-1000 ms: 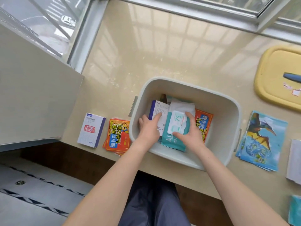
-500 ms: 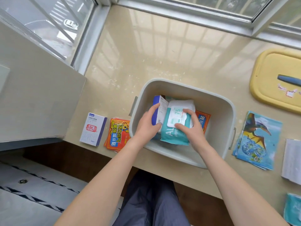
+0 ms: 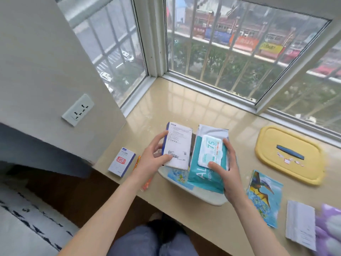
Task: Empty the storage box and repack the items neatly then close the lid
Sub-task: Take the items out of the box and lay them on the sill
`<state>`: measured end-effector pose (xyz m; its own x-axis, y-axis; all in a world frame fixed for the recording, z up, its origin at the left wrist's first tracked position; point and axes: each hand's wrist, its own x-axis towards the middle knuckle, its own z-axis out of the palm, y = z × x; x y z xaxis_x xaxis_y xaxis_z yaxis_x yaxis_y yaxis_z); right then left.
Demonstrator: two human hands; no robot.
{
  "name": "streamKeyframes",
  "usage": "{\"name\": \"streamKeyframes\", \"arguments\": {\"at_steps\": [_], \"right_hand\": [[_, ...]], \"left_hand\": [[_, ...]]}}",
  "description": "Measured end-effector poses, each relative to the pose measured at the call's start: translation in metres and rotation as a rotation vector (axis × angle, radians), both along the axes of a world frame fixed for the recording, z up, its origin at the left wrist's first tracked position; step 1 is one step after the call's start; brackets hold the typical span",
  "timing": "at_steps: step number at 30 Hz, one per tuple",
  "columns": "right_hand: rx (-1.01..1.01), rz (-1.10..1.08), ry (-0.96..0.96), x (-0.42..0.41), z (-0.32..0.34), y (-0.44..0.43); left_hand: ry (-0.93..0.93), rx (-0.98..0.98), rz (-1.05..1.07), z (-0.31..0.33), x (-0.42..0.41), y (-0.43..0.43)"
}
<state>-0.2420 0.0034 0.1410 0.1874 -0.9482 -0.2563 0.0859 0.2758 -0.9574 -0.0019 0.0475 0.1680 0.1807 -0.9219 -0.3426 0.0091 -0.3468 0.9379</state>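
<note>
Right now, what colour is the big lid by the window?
Yellow lid, with a dark blue handle on top. The head view shows it best.

Wipes pack (image 3: 206,163) is teal with a white flap, the bigger box (image 3: 178,145) white with a blue edge. The lid (image 3: 273,143) is yellow with a dark blue handle (image 3: 290,152). Smaller box (image 3: 121,161): white, red stamp mark. The card (image 3: 263,196) is blue with an orange-yellow flying reptile. Bench (image 3: 184,111) is glossy beige.
</note>
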Motion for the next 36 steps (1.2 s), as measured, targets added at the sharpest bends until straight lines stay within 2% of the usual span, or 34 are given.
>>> {"name": "streamKeyframes", "arguments": {"at_steps": [9,16,24,29,36], "right_hand": [[-0.037,0.07,0.079,0.031,0.018,0.05],[-0.039,0.088,0.138,0.085,0.005,0.067],[-0.087,0.0,0.284,0.161,-0.018,0.099],[0.01,-0.135,0.255,0.214,-0.035,0.131],[0.102,-0.214,0.294,0.26,-0.061,0.156]], "left_hand": [[0.01,0.049,0.293,0.014,0.058,0.095],[0.018,0.06,0.406,0.0,0.132,0.127],[0.016,0.161,0.216,-0.029,0.222,0.121],[0.047,0.257,0.093,-0.055,0.269,0.121],[0.142,0.385,0.053,-0.105,0.295,0.105]]}}
